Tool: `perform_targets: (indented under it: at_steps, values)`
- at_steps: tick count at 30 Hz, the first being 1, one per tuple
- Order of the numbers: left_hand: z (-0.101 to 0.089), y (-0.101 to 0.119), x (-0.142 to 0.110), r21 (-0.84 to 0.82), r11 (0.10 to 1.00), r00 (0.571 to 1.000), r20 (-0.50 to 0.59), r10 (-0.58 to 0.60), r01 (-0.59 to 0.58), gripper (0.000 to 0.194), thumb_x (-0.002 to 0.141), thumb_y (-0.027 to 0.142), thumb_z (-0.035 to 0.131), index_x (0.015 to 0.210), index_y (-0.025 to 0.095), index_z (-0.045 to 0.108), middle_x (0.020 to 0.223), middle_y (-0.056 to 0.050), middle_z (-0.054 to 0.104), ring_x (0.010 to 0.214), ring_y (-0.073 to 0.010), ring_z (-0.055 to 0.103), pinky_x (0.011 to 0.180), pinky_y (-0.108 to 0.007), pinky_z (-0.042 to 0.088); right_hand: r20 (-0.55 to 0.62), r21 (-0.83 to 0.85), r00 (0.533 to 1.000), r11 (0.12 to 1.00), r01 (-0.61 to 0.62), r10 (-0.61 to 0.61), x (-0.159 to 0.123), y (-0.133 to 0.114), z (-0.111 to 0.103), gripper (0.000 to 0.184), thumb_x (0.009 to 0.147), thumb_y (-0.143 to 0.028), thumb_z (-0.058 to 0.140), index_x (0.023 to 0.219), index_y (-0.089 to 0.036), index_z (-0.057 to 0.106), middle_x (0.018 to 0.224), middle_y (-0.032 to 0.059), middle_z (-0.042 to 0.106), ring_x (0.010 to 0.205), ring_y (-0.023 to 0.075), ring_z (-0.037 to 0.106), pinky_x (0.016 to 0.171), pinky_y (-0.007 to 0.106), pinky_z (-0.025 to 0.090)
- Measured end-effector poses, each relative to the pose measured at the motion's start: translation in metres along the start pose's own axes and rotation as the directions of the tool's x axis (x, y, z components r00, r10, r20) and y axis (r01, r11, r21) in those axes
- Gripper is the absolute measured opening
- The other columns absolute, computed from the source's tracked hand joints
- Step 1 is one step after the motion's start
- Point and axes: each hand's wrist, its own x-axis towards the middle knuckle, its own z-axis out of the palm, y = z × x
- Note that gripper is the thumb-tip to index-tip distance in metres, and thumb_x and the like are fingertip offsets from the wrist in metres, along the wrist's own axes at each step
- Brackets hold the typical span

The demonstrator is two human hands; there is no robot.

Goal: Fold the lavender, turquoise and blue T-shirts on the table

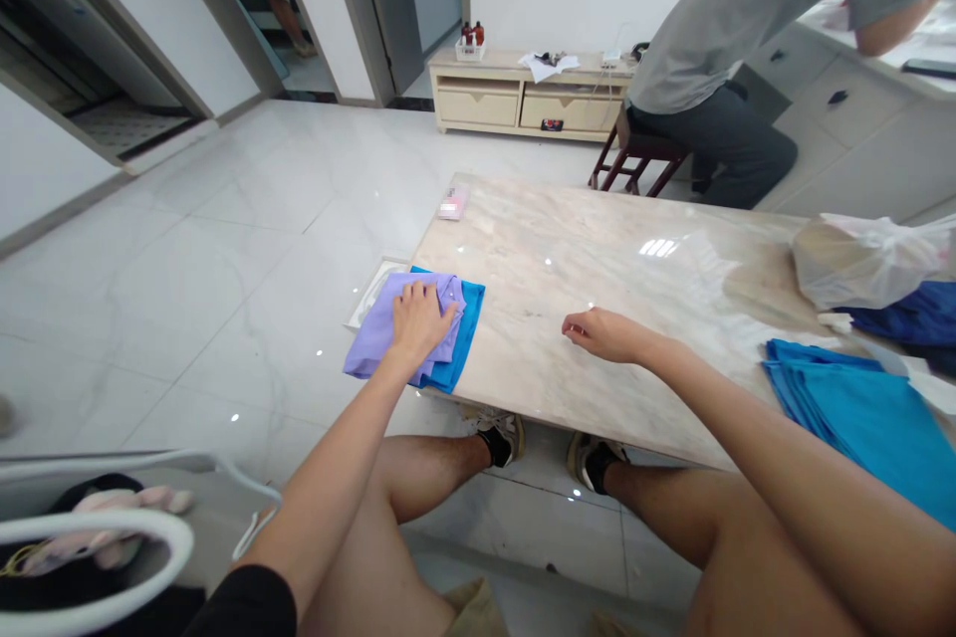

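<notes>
My left hand (420, 320) rests on a folded purple cloth (373, 326), thumb spread away from the fingers. Beneath the purple piece lies a folded blue cloth (467, 333), its edge showing along the right side. Both are at the left end of the marble-topped table (597, 249). Over the middle of the table is my right hand (601, 332), its fingers curled in and nothing visible in them. A stack of folded blue cloths (858, 413) lies on the table at the right, beside my right forearm.
A clear plastic bag (858, 259) sits by dark blue cloth (915, 318) at the right. A small pink packet (452, 203) lies at the far left corner. Beyond the table, a person in grey (747, 30) sits on a stool (642, 149) near a low cabinet (478, 105).
</notes>
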Motion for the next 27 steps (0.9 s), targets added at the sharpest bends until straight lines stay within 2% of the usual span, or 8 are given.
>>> perform_targets:
  at_steps: [3,7,9,12,15,18,22,27]
  values:
    - [0.008,0.006,0.015,-0.020,0.998,0.997,0.050,-0.058,0.059,0.056,0.105,0.056,0.058,0.135,0.011,0.071,0.138,-0.025,0.072,0.134,-0.0422,0.063,0.114,-0.053,0.050,0.000,0.009,1.000,1.000,0.004,-0.004,-0.001,0.002,-0.002,0.033,0.112,-0.028,0.049,0.125,-0.019,0.078,0.115,0.0121,0.080,0.102,0.0241,0.074,0.084,0.029,0.049]
    - [0.014,-0.004,0.031,-0.177,0.976,0.983,0.153,-0.101,0.128,0.044,0.106,0.035,0.055,0.143,0.015,0.069,0.135,-0.019,0.078,0.125,-0.0352,0.072,0.109,-0.046,0.055,-0.003,-0.003,1.000,1.000,0.007,-0.007,-0.003,-0.003,-0.008,0.036,0.112,-0.027,0.047,0.128,-0.017,0.078,0.118,0.0144,0.080,0.105,0.0256,0.074,0.086,0.030,0.050]
    - [0.016,-0.007,0.036,-0.271,0.955,0.989,0.118,-0.094,0.123,0.045,0.106,0.024,0.048,0.145,0.015,0.069,0.141,-0.017,0.076,0.130,-0.0317,0.071,0.114,-0.044,0.054,-0.004,-0.016,1.000,1.000,0.004,-0.005,-0.003,-0.009,-0.011,0.037,0.112,-0.027,0.047,0.129,-0.017,0.078,0.120,0.0152,0.080,0.105,0.0261,0.075,0.087,0.031,0.050]
    - [0.013,-0.008,0.036,-0.386,0.920,0.992,0.071,0.100,-0.065,0.048,0.106,0.021,0.043,0.145,0.015,0.070,0.147,-0.016,0.073,0.136,-0.0274,0.069,0.121,-0.041,0.051,0.004,-0.027,1.000,1.000,-0.002,0.002,-0.006,-0.015,-0.014,0.038,0.112,-0.027,0.046,0.130,-0.017,0.078,0.121,0.0156,0.079,0.105,0.0265,0.075,0.086,0.031,0.051]
    - [0.006,-0.015,0.027,-0.424,0.860,0.915,0.149,0.375,-0.284,0.051,0.107,0.040,0.053,0.151,0.019,0.067,0.148,-0.013,0.072,0.136,-0.0281,0.068,0.122,-0.044,0.052,0.025,-0.027,1.000,1.000,-0.001,0.002,-0.010,-0.017,-0.015,0.038,0.113,-0.028,0.046,0.131,-0.017,0.078,0.121,0.0158,0.079,0.105,0.0265,0.076,0.086,0.032,0.051]
    - [0.000,-0.033,0.015,-0.333,0.889,0.928,0.088,0.362,-0.315,0.059,0.110,0.051,0.046,0.159,0.022,0.061,0.163,-0.012,0.061,0.153,-0.0291,0.055,0.133,-0.048,0.040,0.037,-0.027,0.999,1.000,-0.011,0.012,-0.017,-0.015,-0.014,0.038,0.112,-0.027,0.046,0.132,-0.017,0.077,0.122,0.0154,0.080,0.107,0.0266,0.076,0.087,0.031,0.052]
    - [0.013,-0.053,0.008,-0.099,0.984,0.983,0.092,0.160,-0.150,0.069,0.111,0.054,0.039,0.171,0.022,0.046,0.180,-0.016,0.038,0.169,-0.0379,0.031,0.139,-0.067,0.019,0.066,-0.022,0.997,0.999,-0.033,0.034,-0.026,-0.010,-0.014,0.039,0.112,-0.025,0.047,0.136,-0.016,0.076,0.123,0.0152,0.080,0.110,0.0271,0.077,0.090,0.032,0.054]
    - [0.033,-0.031,0.018,0.036,0.982,0.974,0.138,0.181,-0.188,0.069,0.111,0.051,0.032,0.175,0.026,0.040,0.186,-0.013,0.025,0.173,-0.0394,0.018,0.138,-0.069,0.015,0.112,-0.015,0.991,0.997,-0.077,0.078,-0.028,-0.004,-0.015,0.039,0.111,-0.027,0.049,0.138,-0.017,0.076,0.126,0.0160,0.080,0.114,0.0281,0.076,0.093,0.034,0.056]
